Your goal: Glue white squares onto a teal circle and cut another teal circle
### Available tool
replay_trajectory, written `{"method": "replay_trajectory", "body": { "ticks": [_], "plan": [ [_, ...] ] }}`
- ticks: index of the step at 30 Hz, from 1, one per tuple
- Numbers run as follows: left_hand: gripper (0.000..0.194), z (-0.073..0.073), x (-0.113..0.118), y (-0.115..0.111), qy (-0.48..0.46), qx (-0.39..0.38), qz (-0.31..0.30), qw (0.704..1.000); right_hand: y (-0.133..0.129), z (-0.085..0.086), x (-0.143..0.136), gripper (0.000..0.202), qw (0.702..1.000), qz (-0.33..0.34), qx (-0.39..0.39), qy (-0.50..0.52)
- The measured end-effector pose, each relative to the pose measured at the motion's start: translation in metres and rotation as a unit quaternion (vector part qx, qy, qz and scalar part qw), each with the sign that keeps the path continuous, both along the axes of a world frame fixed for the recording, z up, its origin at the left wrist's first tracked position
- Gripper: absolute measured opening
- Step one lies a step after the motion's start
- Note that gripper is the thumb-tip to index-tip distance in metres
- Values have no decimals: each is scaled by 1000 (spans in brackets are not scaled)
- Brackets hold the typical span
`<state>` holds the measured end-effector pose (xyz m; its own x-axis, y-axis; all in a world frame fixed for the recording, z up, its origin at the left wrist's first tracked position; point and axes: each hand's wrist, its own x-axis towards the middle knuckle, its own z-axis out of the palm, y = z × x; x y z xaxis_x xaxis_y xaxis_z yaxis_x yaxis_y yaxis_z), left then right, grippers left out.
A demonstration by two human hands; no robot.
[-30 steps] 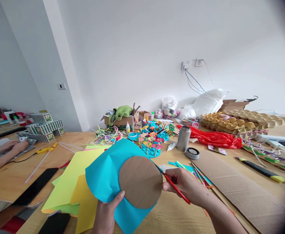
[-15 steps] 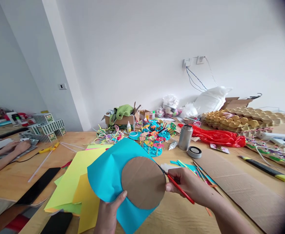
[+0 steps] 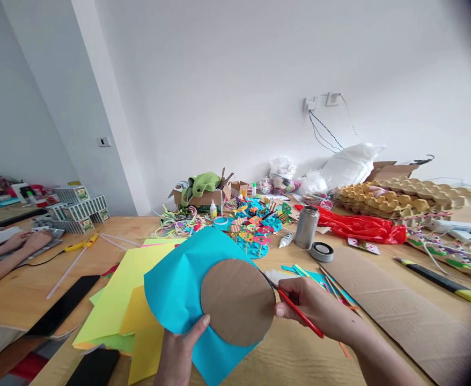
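A round brown cardboard disc lies against a sheet of blue paper. My left hand grips both at the lower left, its thumb on top at the disc's edge and its other fingers hidden beneath. In my right hand are red-handled scissors, fingers wrapped round the handles. The dark blades meet the blue paper along the disc's upper right edge. Yellow paper sheets lie on the table left of the blue sheet.
Behind stand a metal bottle, a glue bottle and colourful paper crafts. Cardboard and a cutter lie right. A person's hands, a yellow glue gun and a black phone are left.
My right hand and the scissors have shifted very slightly to the right. The disc, the blue paper and my left hand look nearly the same.
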<state>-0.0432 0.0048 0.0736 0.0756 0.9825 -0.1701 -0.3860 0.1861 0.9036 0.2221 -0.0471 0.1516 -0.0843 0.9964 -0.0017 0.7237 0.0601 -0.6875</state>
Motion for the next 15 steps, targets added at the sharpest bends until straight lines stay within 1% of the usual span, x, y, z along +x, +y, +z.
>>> {"method": "replay_trajectory", "body": {
  "ticks": [5,10,15],
  "plan": [
    [66,-1,0,1,15,15,4,1000,0,1,0,59,1000,-4,-4,6],
    [75,-1,-1,1,16,23,13,1000,2,1,0,60,1000,-6,5,8],
    [74,-5,-4,2,29,34,-16,999,0,2,1,60,1000,18,8,16]
  ]
}}
